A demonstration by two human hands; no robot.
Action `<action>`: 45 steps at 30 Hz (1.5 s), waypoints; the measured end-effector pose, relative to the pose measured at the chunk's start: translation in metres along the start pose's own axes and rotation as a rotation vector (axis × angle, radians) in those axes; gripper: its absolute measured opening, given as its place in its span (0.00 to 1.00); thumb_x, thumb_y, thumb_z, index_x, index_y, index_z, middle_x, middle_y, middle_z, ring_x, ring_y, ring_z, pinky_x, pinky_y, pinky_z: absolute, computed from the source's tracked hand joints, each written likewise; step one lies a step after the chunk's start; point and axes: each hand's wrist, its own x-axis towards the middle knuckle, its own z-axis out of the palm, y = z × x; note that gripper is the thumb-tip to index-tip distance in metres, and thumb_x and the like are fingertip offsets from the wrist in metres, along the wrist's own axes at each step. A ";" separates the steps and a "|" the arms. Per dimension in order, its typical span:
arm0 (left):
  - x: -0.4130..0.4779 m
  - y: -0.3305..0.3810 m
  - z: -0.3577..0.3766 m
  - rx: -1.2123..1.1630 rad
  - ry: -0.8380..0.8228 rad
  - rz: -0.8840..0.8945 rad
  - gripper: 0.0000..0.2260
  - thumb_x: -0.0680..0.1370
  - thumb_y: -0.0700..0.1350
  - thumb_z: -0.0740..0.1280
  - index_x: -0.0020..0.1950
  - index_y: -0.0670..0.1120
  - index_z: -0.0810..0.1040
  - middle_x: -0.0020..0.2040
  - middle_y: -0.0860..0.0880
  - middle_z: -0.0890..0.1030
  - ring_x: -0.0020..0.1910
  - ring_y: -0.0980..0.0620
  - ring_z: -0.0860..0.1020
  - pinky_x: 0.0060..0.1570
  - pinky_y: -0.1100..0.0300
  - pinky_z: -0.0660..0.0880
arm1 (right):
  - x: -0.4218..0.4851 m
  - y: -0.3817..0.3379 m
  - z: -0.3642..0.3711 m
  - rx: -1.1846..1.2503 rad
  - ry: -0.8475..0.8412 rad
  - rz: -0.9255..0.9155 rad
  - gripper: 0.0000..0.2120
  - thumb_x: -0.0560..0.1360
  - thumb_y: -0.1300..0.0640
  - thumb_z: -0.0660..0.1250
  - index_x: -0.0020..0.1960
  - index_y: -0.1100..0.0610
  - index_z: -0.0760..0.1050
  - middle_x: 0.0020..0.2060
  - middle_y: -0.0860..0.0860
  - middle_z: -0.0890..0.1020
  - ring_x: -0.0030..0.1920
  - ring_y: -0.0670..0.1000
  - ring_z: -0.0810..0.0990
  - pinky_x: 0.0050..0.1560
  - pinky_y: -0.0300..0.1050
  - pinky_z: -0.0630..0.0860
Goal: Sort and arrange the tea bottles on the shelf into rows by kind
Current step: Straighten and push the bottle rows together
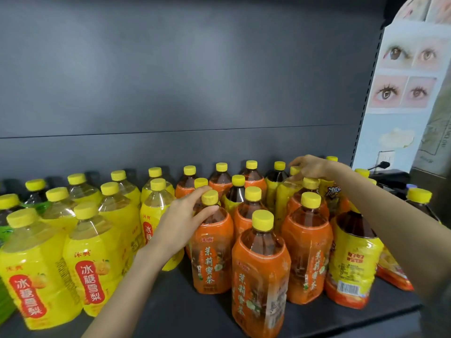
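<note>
Mid-sort: the left hand gripped an orange-label bottle by the neck, the right hand a yellow-label bottle behind. Next, I judged, each wanted lifting into its row.

Every cap is bright yellow. The yellow-label bottles on the left carry a red panel with white characters, over pale, clear liquid. The orange-label bottles show a flower print and hold dark brown tea. The yellow-and-orange bottle holds dark tea too. Green-label bottles edge the far left. Shelf and back wall are dark grey; the poster is pale blue with pictured eyes
</note>
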 end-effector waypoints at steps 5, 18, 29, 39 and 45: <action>-0.004 0.004 0.002 0.038 0.011 -0.016 0.27 0.74 0.61 0.60 0.73 0.55 0.65 0.64 0.53 0.76 0.62 0.53 0.75 0.53 0.63 0.75 | 0.002 0.005 0.003 -0.029 0.094 -0.045 0.22 0.72 0.56 0.73 0.63 0.63 0.74 0.60 0.59 0.77 0.60 0.59 0.74 0.56 0.46 0.70; 0.014 0.023 -0.008 0.078 0.001 -0.045 0.36 0.69 0.71 0.52 0.74 0.57 0.60 0.73 0.55 0.66 0.71 0.54 0.65 0.64 0.54 0.67 | -0.036 -0.024 -0.019 -0.042 0.411 -0.372 0.13 0.75 0.66 0.67 0.58 0.65 0.72 0.53 0.60 0.77 0.52 0.56 0.73 0.47 0.40 0.64; 0.083 0.070 0.022 -0.214 -0.045 0.206 0.44 0.68 0.59 0.74 0.76 0.56 0.51 0.76 0.53 0.58 0.74 0.53 0.57 0.70 0.44 0.62 | -0.103 -0.079 -0.047 -0.046 0.707 -0.761 0.12 0.74 0.68 0.66 0.57 0.64 0.71 0.48 0.50 0.72 0.45 0.45 0.68 0.45 0.28 0.62; 0.053 0.073 -0.028 -0.452 0.291 0.311 0.34 0.67 0.48 0.78 0.61 0.72 0.63 0.59 0.69 0.74 0.61 0.65 0.72 0.59 0.65 0.71 | -0.157 -0.150 -0.045 0.016 0.719 -1.004 0.13 0.74 0.62 0.65 0.58 0.63 0.72 0.51 0.53 0.76 0.50 0.49 0.73 0.51 0.34 0.68; 0.021 0.059 -0.067 -0.514 0.386 0.239 0.37 0.65 0.50 0.79 0.69 0.57 0.66 0.63 0.59 0.76 0.62 0.58 0.75 0.60 0.50 0.75 | -0.172 -0.194 -0.030 0.345 0.626 -1.008 0.28 0.75 0.52 0.68 0.71 0.55 0.62 0.66 0.49 0.68 0.66 0.41 0.67 0.64 0.28 0.63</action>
